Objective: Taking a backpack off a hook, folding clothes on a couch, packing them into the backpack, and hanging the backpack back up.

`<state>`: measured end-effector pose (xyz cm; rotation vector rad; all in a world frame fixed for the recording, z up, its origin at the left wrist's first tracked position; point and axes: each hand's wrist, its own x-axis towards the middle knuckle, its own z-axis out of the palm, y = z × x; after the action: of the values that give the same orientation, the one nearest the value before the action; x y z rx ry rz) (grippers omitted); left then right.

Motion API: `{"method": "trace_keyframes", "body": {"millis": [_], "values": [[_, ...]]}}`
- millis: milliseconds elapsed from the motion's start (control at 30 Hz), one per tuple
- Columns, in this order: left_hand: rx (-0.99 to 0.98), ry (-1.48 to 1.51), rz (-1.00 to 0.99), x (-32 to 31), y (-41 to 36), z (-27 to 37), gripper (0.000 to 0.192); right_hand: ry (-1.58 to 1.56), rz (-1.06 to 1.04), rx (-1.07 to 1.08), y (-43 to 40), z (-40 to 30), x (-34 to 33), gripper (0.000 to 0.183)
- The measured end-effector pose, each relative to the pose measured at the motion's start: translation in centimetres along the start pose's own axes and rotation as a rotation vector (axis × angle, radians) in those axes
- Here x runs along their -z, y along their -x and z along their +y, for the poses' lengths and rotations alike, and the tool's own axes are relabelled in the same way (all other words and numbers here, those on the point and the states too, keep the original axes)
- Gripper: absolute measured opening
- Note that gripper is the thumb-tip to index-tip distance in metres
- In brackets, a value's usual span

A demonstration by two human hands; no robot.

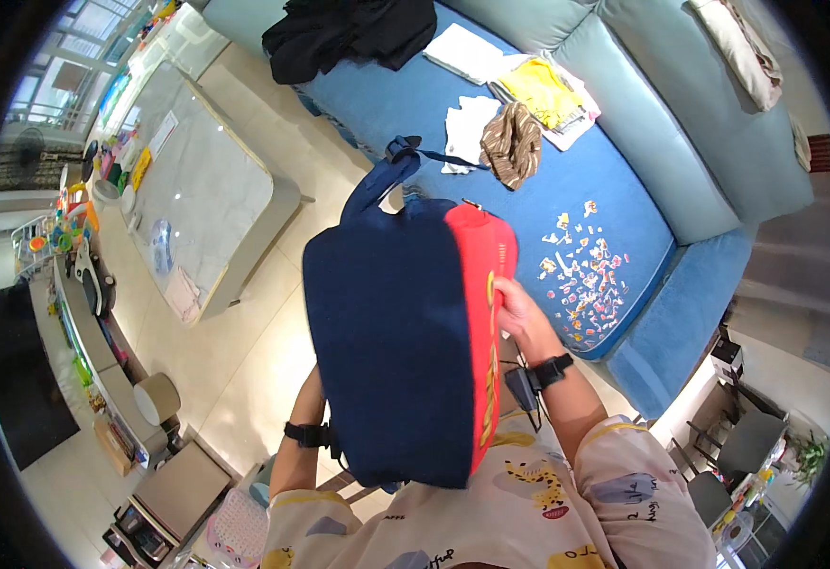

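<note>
A navy blue and red backpack [394, 341] is held up in front of my body, its dark panel facing the camera. My right hand [518, 309] grips its red side, fingers partly hidden at the gold zipper edge. Behind the bag's left side my left hand is hidden; only the forearm with a black wrist strap shows. A navy shoulder strap [376, 185] with a buckle sticks up from the top of the bag. Beyond it, on the blue sofa seat [586, 185], lie a brown striped cloth [513, 146], white cloths [468, 128] and a yellow folded garment [541, 91].
Many small paper cutouts or stickers [589, 284] are scattered on the sofa's near seat. Black clothing [351, 35] lies at its far end. A marble-topped table [209, 178] stands to the left, and a round stool [157, 400] stands by the low cabinet.
</note>
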<state>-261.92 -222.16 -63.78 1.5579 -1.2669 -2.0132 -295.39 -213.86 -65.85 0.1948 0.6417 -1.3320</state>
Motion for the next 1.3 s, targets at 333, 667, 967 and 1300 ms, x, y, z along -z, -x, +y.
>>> {"method": "trace_keyframes", "body": {"millis": [333,667,967,1300], "values": [[0.135,-0.21,-0.128,1.3,-6.9,2.1,0.043,0.885,0.606,0.666,14.0,-11.3,-11.1,0.064],[0.078,-0.224,-0.371,-12.0,-13.6,4.1,0.035,2.127,1.602,0.8,14.9,-25.9,-3.4,0.039],[0.15,-0.324,-0.499,-23.9,-16.3,6.9,0.031,2.343,1.294,0.734,7.4,-31.7,10.4,0.011],[0.047,-0.263,-0.769,-43.6,-19.0,13.2,0.031,2.143,0.982,0.498,10.4,-32.1,7.7,0.021]]}}
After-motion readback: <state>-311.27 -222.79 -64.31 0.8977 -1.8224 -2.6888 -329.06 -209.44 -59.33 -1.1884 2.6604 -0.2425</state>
